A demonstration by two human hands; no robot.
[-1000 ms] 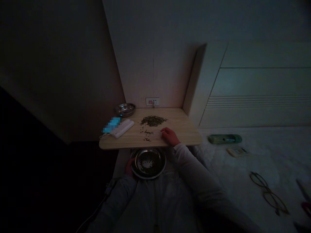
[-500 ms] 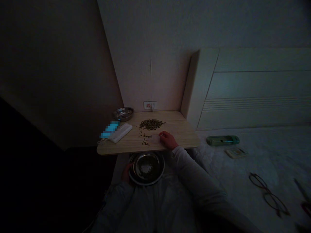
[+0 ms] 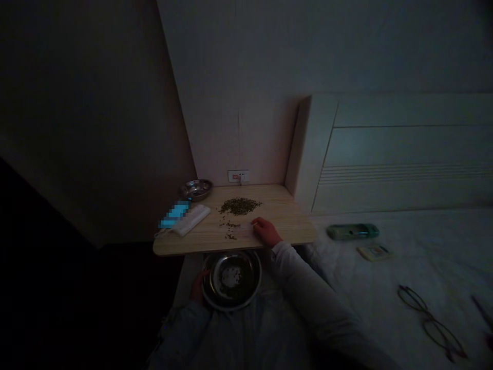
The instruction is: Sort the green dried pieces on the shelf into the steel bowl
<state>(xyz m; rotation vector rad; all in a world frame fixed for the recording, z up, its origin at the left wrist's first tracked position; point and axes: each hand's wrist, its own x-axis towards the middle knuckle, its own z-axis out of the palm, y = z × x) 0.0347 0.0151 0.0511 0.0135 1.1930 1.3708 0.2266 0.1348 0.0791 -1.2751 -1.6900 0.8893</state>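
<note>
My left hand (image 3: 198, 288) grips the left side of a shiny metal bowl (image 3: 257, 280), below the front edge of a small wooden table (image 3: 285, 205). Small greenish seeds or beans lie inside the bowl. Over the table's front part, my right hand (image 3: 266, 232) is closed on a thin, see-through sheet or card (image 3: 243, 231), very faint in the dim light. Left of that sheet are a few scattered seeds (image 3: 231, 237). A larger heap of the same seeds (image 3: 239, 206) is spread farther back on the tabletop.
At the table's back left stands a second metal bowl (image 3: 197, 190), near a blurred bright screen (image 3: 175, 214) and a white power strip (image 3: 191, 220). A wall socket (image 3: 238, 176) sits behind. On the bed are a green case (image 3: 353, 232), a small packet (image 3: 374, 252) and glasses (image 3: 431, 319).
The camera has tilted up slightly, so everything sits lower in the picture. Both hands keep their holds, and the seed heap looks the same.
</note>
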